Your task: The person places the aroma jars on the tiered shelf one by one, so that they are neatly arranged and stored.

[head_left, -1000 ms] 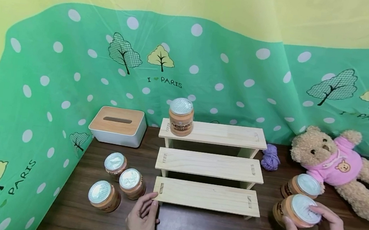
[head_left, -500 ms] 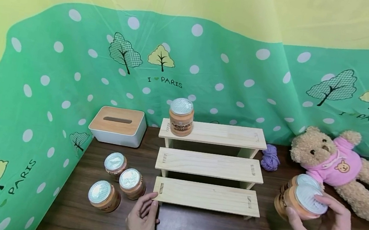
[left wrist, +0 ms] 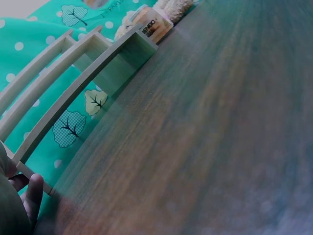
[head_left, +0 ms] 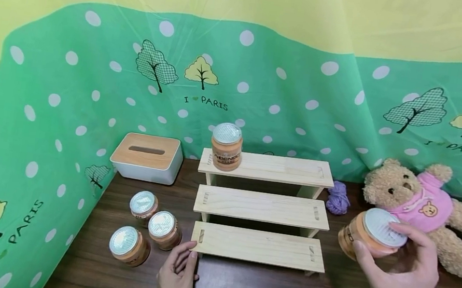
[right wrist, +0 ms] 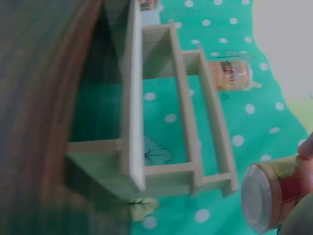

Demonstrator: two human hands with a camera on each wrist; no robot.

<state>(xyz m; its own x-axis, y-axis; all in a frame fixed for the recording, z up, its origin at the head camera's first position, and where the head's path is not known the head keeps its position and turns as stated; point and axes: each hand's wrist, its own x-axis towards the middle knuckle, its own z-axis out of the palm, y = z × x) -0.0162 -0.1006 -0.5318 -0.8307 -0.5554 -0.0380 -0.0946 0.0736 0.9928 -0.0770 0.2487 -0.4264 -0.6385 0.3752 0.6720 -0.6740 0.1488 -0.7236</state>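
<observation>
My right hand (head_left: 408, 274) grips a lidded jar (head_left: 370, 233) with orange-brown contents, thumb on its near side and fingertips at the silvery lid. The right wrist view shows this jar raised beside the shelf's end. My left hand (head_left: 178, 273) pinches the front left corner of a three-step wooden shelf (head_left: 259, 246). A similar jar (head_left: 227, 148) stands upright at the left of the top step. Past the shelf's right end, the left wrist view shows another jar (left wrist: 155, 27) on the table, hidden in the head view behind the held one.
Three more jars, including a front one (head_left: 129, 246), stand left of the shelf. Behind them sits a tissue box (head_left: 147, 158) with a wooden top. Purple yarn (head_left: 338, 198) and a teddy bear (head_left: 428, 209) lie at the right, before a green patterned cloth (head_left: 276, 96).
My right hand has lifted its jar off the table, first slightly right, then up and back left, covering the jar behind. The left hand has stayed at the shelf corner.
</observation>
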